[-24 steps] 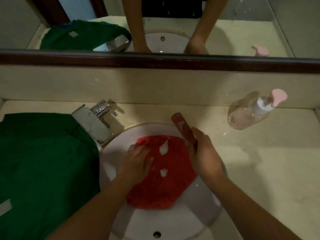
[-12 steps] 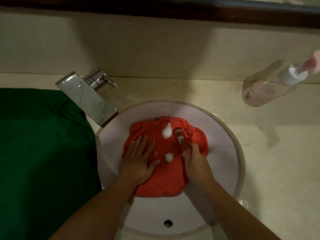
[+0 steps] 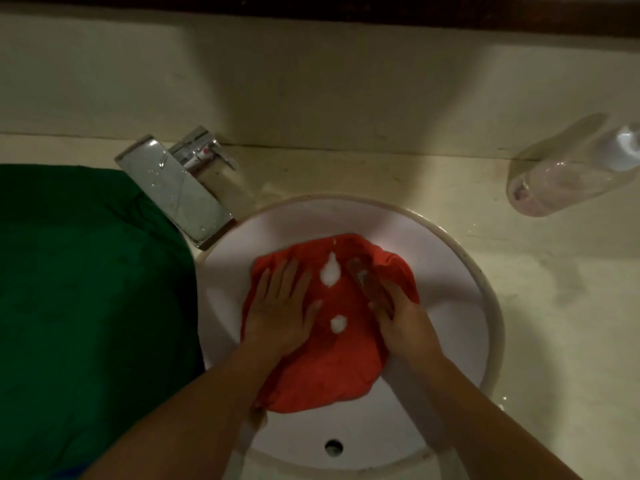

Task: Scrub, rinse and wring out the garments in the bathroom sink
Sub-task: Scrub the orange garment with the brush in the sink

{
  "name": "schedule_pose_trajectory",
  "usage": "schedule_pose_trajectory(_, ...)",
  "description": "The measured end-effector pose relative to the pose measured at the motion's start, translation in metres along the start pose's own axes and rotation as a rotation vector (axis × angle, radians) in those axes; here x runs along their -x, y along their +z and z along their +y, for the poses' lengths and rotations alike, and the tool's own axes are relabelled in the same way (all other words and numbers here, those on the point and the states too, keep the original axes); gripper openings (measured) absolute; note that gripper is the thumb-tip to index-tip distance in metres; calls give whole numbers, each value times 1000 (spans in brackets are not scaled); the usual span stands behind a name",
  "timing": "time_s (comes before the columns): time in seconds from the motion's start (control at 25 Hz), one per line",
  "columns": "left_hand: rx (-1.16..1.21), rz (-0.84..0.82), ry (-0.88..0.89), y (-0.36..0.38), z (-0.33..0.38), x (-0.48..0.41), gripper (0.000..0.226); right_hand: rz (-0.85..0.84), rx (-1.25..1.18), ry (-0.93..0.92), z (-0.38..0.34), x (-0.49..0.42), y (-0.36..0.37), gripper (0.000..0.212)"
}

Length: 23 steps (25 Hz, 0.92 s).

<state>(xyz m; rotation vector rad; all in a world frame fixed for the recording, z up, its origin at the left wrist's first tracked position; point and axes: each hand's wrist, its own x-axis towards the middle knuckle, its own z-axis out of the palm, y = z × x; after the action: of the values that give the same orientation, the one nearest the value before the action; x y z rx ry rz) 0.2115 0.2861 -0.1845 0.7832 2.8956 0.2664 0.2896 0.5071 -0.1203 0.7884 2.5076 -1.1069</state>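
Red garment: the crumpled orange-red cloth garment (image 3: 322, 358) lies in the white round ceramic sink (image 3: 460, 271) at the centre of the frame and covers the middle of the bowl.
Foam: two white foam blobs sit on the orange-red cloth garment between your hands, the larger blob (image 3: 330, 273) above the smaller blob (image 3: 338, 323).
Left hand: your left hand (image 3: 282, 306) lies palm down on the left part of the orange-red cloth garment. Its fingers are straight and slightly spread, and it holds nothing.
Right hand: your right hand (image 3: 405, 320) rests on the right part of the same garment, fingers curled round a reddish-brown oblong tool (image 3: 362, 277). The tool is blurred, so its kind cannot be told.
Green garment: the dark green cloth garment (image 3: 86, 289) is spread at the left of the frame, its edge just beside the sink rim.
Tap: the chrome square-bodied tap (image 3: 180, 192) stands at the upper left of the sink.
Bottle: the clear plastic pump bottle (image 3: 561, 178) lies on its side on the beige stone counter (image 3: 554, 306) at the upper right, apart from the sink.
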Motion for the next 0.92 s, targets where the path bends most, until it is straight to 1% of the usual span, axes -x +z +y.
schedule_pose_trajectory(0.08,-19,-34,34,4,-13,-13,68,-34,57,68,11,-8,-5,60)
schedule_pose_trajectory(0.16,-47,-67,37,10,-27,-11,71,-55,84,112,13,-11,-5,61)
schedule_pose_trajectory(0.24,-68,-92,35,11,-36,-4,73,-31,35,67,3,-9,2,59)
schedule_pose_trajectory(0.4,-109,-97,56,4,-46,2,74,88,-93,-13,-26,-4,23,48)
schedule_pose_trajectory(0.48,-98,-54,5,5,-43,-1,72,47,-129,-94,-39,-8,38,46)
schedule_pose_trajectory(0.56,-99,-9,-20,8,-38,-5,70,-43,-59,-202,-42,-11,55,48)
schedule_pose_trajectory(0.6,-107,-4,-18,9,-37,-4,69,-68,5,-219,-38,-13,57,48)
schedule_pose_trajectory(0.64,-111,-5,-18,11,-37,-2,69,-72,66,-195,-30,-16,52,47)
schedule_pose_trajectory(0.68,-111,-13,-19,11,-37,-1,69,-62,108,-133,-19,-21,42,47)
schedule_pose_trajectory(0.76,-113,-35,-31,11,-38,0,70,-28,150,-6,-2,-24,21,46)
schedule_pose_trajectory(0.8,-115,-40,-37,11,-38,0,70,-11,156,7,-2,-24,18,46)
schedule_pose_trajectory(0.84,-118,-40,-40,11,-38,1,70,-4,145,-30,-10,-24,23,46)
schedule_pose_trajectory(0.88,-123,-33,-38,12,-38,1,69,-17,127,-105,-22,-25,33,46)
schedule_pose_trajectory(0.92,-125,-18,-32,12,-38,0,69,-57,131,-182,-32,-25,45,47)
